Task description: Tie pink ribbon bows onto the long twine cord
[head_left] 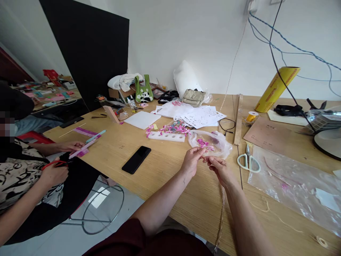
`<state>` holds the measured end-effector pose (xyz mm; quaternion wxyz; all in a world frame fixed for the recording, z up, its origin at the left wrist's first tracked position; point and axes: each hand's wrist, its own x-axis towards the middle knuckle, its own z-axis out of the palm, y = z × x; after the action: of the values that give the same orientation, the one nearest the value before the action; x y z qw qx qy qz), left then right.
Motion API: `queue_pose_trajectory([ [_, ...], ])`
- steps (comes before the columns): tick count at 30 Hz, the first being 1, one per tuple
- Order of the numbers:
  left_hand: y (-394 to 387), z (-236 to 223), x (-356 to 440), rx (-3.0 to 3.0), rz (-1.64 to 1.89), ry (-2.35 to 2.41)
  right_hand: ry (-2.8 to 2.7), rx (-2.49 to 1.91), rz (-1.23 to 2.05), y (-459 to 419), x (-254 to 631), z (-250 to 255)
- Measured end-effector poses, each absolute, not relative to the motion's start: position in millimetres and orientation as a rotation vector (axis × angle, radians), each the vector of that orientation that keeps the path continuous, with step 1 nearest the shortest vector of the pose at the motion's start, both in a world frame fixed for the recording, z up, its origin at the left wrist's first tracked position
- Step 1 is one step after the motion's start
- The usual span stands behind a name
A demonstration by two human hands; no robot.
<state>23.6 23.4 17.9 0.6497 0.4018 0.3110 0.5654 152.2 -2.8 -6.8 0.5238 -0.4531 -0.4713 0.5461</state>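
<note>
In front of me a small pink artificial flower (204, 143) stands up from my fingertips on a thin stem. My left hand (193, 159) is closed in a pinch on that stem just under the petals. Close beside it, my right hand (218, 168) also pinches, at the lower end of the stem; a thread there is too fine to make out surely. Behind the flower lies a clear plastic bag (226, 145) with something purple inside. A white foam block with holes (166, 136) sits to its left, with several pink flowers (173, 128) along its back.
A black phone (136, 160) lies left of my arms. White-handled scissors (248, 163) and a clear plastic sheet (287, 188) are to my right. A braided cord (221, 217) hangs over the near edge. At left a co-worker's hand (54, 174) holds red-handled scissors by purple strips (82, 148).
</note>
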Motion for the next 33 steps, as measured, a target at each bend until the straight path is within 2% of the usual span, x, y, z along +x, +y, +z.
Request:
queue_pose_trajectory([
  [12,24.2,15.8,28.5,0.967,1.363,0.76,-1.209,-1.066,1.206,-3.8,143.0,-1.2],
  [23,14.0,13.1,29.3,1.023,1.158,0.651,-1.127,-0.901,1.442,-7.4,145.8,3.5],
  [33,20.2,8.9,35.5,0.973,1.413,0.753,-1.267,-1.066,1.047,-0.4,140.0,-9.2],
])
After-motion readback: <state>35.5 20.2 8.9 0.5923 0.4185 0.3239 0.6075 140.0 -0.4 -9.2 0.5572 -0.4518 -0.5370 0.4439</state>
